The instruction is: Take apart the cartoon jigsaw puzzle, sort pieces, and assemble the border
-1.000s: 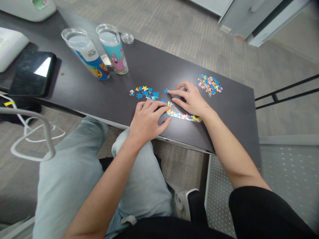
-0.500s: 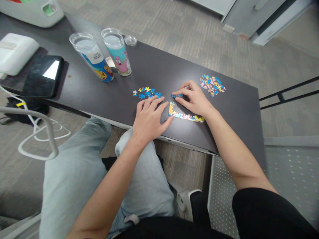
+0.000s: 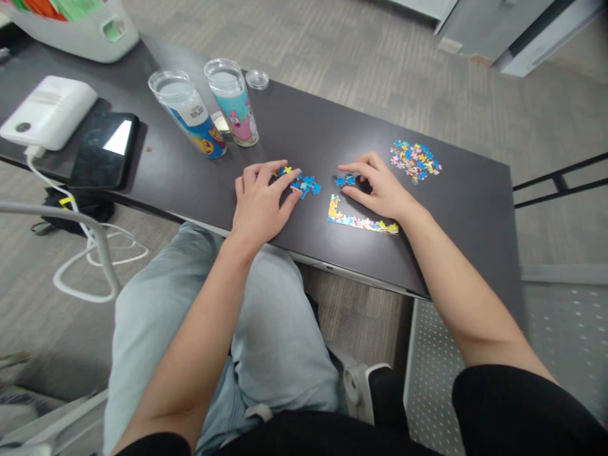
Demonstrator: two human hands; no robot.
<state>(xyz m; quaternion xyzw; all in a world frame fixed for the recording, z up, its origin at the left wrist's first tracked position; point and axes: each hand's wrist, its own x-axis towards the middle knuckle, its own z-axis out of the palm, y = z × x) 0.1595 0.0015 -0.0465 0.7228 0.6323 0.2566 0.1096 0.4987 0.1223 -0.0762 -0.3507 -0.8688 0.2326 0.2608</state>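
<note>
My left hand (image 3: pixel 260 197) rests palm down with fingers spread over the left edge of a small cluster of blue and yellow jigsaw pieces (image 3: pixel 308 183), covering some of them. My right hand (image 3: pixel 377 189) is curved, its thumb and index fingertip apart on either side of a few blue jigsaw pieces (image 3: pixel 346 181) lying on the table. Just below it lies a joined L-shaped strip of puzzle (image 3: pixel 361 223), yellow at the left and pink and yellow along the bottom. Its right end reaches near my right wrist.
Farther right on the dark table (image 3: pixel 456 209) is a pile of mixed pieces (image 3: pixel 415 159). To the left stand two printed clear-topped cups (image 3: pixel 190 114), (image 3: pixel 232 104), a clear lid (image 3: pixel 257 79), a black tablet-like device (image 3: pixel 102 152) and a white box with a cable (image 3: pixel 50 113).
My left hand has moved left, away from the puzzle strip and onto the left side of the blue cluster. My right hand stays by the blue pieces, its fingers a little more apart. The view has shifted slightly.
</note>
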